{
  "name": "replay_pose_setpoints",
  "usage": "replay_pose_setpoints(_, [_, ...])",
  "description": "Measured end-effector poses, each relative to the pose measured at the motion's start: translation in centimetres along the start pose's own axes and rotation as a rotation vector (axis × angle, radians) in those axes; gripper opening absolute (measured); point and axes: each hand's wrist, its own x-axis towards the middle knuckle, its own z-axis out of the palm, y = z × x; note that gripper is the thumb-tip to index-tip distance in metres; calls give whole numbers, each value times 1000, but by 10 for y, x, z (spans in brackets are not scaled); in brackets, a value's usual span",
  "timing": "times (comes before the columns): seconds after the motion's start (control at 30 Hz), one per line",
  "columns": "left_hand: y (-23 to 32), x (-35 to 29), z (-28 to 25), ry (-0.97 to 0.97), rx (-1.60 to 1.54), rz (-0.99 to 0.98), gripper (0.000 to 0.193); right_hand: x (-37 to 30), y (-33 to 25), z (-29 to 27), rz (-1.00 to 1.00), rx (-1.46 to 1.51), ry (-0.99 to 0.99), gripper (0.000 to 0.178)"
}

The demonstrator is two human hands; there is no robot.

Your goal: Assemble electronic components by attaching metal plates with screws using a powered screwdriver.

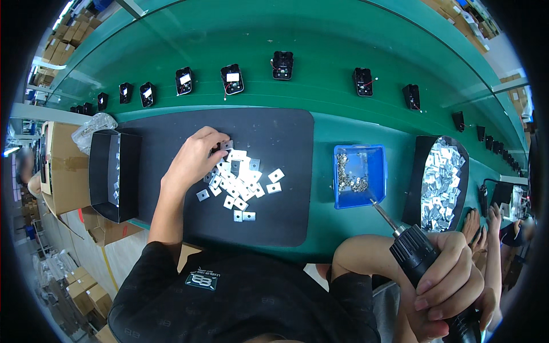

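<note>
My left hand (197,154) is over the black mat, its thumb and fingers closed at the edge of a small square metal plate (227,145) with a hole. Just beside it spreads a loose pile of similar silver plates (235,182), some overlapping. My right hand (452,280) is wrapped round a black electric screwdriver (413,251). Its long bit points up and left, with the tip at the near right corner of a blue tray (337,197). Small screws (350,182) lie in that tray, mostly on its left and near side.
A black bin (413,188) full of silver plates stands on the right. Another black box (128,194) sits left of the black mat (269,226). Black devices (233,79) line the green conveyor (320,86) at the back. Another person's hands (480,226) show at far right.
</note>
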Motion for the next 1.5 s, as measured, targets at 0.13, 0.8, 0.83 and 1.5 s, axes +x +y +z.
replay_pose_setpoints(0.13, [-2, 8, 4, 28, -31, 4, 16, 1, 7, -1, -61, -5, -12, 49])
replay_pose_setpoints(0.8, [5, 202, 28, 275, 171, 218, 13, 3, 24, 8, -203, 9, 57, 45])
replay_pose_setpoints(0.83, [4, 204, 29, 279, 186, 184, 17, 4, 23, 8, -188, 9, 57, 45])
replay_pose_setpoints(1.5, [27, 158, 28, 160, -212, 379, 69, 2, 24, 16, -126, -3, 30, 46])
